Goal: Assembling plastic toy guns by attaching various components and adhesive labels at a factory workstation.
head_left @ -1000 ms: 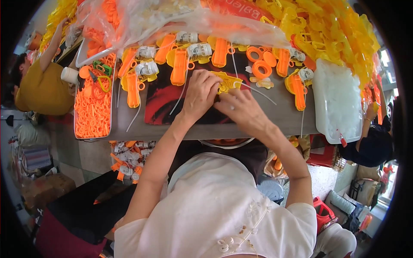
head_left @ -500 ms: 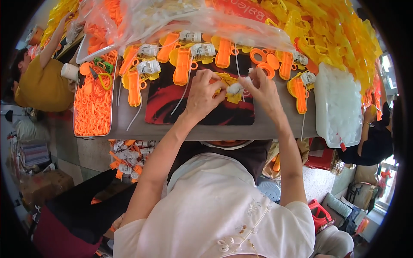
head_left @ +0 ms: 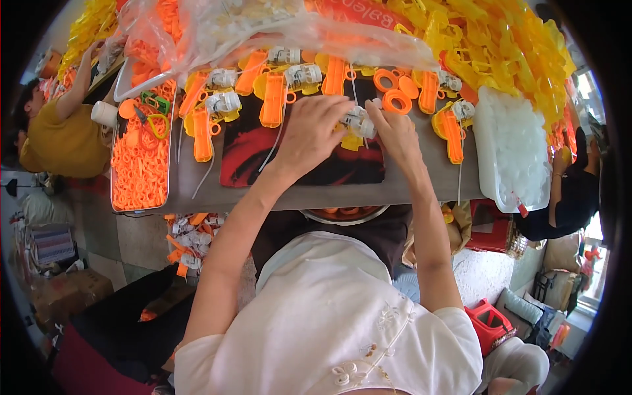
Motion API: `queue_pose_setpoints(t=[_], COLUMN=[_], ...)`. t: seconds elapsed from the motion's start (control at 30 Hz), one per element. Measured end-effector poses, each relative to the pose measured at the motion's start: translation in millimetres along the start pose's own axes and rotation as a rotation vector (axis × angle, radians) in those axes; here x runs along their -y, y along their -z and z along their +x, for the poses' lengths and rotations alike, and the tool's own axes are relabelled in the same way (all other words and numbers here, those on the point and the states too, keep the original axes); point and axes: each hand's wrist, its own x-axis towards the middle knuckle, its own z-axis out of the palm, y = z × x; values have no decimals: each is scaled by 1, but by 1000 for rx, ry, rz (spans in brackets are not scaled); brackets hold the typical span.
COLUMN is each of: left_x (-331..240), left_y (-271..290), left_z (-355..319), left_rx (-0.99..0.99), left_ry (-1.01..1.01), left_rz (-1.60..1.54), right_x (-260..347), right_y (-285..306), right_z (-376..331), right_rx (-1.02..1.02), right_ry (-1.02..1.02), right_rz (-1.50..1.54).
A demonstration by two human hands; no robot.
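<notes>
Over the red-and-black mat (head_left: 263, 161), a yellow plastic toy part (head_left: 352, 142) carries a clear-and-white cylinder (head_left: 359, 122). My left hand (head_left: 312, 130) is closed at the left side of the yellow part, its fingers bent over it. From the right, my right hand (head_left: 397, 135) pinches at the right end of the cylinder; its fingertips partly hide the contact. Close by lie partly assembled toys of orange handle, yellow shell and white cylinder, one of them an orange handle (head_left: 272, 102) just left of my left hand. Orange rings (head_left: 397, 101) rest beyond my right hand.
An orange-filled tray (head_left: 139, 178) with scissors (head_left: 153, 122) stands left. At the right is a white tub (head_left: 495, 158) of translucent pieces. Yellow parts (head_left: 487, 39) pile up behind, beside a plastic bag (head_left: 250, 33). Other people work at both sides.
The clear-and-white cylinder now shows on the yellow part, where a white piece was between the hands. My left hand has turned over the part; my right hand has moved in closer.
</notes>
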Motion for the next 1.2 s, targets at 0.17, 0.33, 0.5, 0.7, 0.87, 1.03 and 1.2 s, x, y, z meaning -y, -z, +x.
queue_pose_setpoints(t=[0.17,0.33,0.5,0.7,0.87,1.03,1.2], left_x=[2,27,35,34,35,37,33], left_y=[-14,0,-18,-19,-18,-21,-21], left_z=[24,8,-11,-12,-12,-17,-15], left_rx=[177,132,60,39,91,58,62], left_ry=[-116,98,179,174,177,154,130], left_rz=[162,-232,-422,-409,-375,-335,-318], right_x=[-5,-31,-56,-45,-47,-13,-12], right_y=[-1,9,-1,14,10,-3,-39], right_z=[2,-10,-6,-14,-18,-58,-61], right_rx=[-24,-95,-120,10,-47,55,-71], right_ry=[75,291,623,628,717,660,515], right_rz=[-123,-52,-303,-169,-242,-136,-83])
